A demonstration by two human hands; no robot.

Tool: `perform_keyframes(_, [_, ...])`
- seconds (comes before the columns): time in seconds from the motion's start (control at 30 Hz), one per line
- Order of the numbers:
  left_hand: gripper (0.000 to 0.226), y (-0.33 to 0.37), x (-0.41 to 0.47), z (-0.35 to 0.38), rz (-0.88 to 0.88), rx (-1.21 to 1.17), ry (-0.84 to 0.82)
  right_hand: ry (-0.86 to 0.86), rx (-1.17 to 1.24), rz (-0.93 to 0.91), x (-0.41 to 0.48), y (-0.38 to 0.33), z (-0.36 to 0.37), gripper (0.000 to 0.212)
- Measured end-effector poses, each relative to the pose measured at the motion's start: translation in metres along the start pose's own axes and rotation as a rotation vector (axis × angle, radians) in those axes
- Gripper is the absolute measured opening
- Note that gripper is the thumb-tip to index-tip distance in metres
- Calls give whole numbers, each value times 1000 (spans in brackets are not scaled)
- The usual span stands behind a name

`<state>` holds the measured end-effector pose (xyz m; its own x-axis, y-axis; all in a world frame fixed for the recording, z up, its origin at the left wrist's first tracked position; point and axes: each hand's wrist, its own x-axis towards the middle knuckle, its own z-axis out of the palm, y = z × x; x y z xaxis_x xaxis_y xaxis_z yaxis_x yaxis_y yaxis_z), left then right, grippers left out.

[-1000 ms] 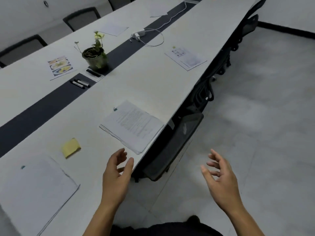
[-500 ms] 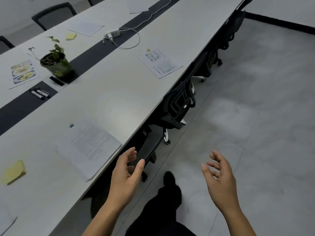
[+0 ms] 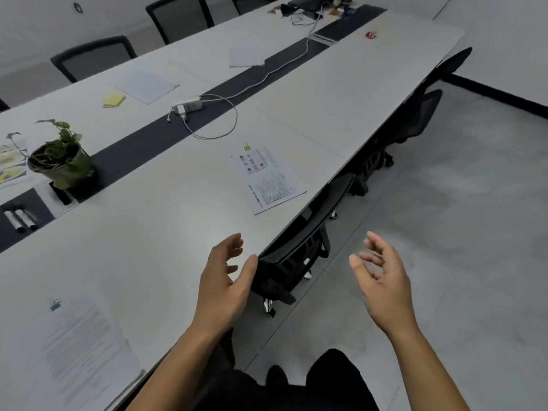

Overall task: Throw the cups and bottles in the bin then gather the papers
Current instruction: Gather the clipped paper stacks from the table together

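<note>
A clipped printed paper (image 3: 268, 178) lies near the front edge of the long white table (image 3: 341, 93). Another clipped stack of papers (image 3: 83, 339) lies at the lower left. More sheets rest on the far side: one (image 3: 148, 86) beside a yellow sticky pad (image 3: 114, 100), one (image 3: 247, 56) farther back, and a colour-printed sheet (image 3: 10, 166) at the left edge. My left hand (image 3: 225, 280) hovers open above the table's front edge, holding nothing. My right hand (image 3: 382, 280) hangs open over the floor, empty. No cups, bottles or bin are visible.
A potted plant (image 3: 60, 161) stands on the dark centre strip, with markers (image 3: 20, 219) to its left. A white charger and looped cable (image 3: 207, 117) lie mid-table. Black office chairs (image 3: 299, 256) are tucked under the front edge. A small red object (image 3: 371, 35) sits far back.
The view has advanced along the table: the near paper stack slid to the lower left and the clipped paper ahead came closer. Both hands stay open and empty.
</note>
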<state>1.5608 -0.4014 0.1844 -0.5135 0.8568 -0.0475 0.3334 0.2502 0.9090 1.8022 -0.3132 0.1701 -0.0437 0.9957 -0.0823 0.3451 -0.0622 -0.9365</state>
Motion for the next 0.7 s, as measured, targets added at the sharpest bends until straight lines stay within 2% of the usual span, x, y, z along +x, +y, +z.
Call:
perform_keyframes(0.13, [45,-4,47,29,-72,-7,86,-98,9,8,82,7,24,48])
perform_keyframes(0.33, [43,-19,111,78,-341,-5,222,-370,-84,82,222,33,74,48])
perform_keyframes(0.43, [43,1,150,87,-437,-10,309,-523,-240,53,301,21,108,52])
perform_keyframes(0.6, [43,27,208,95,-451,-46,487,-723,-486,-54,413,19,183,57])
perform_keyframes(0.7, [44,26,221,101,-482,-87,522,-735,-649,-3,445,45,230,68])
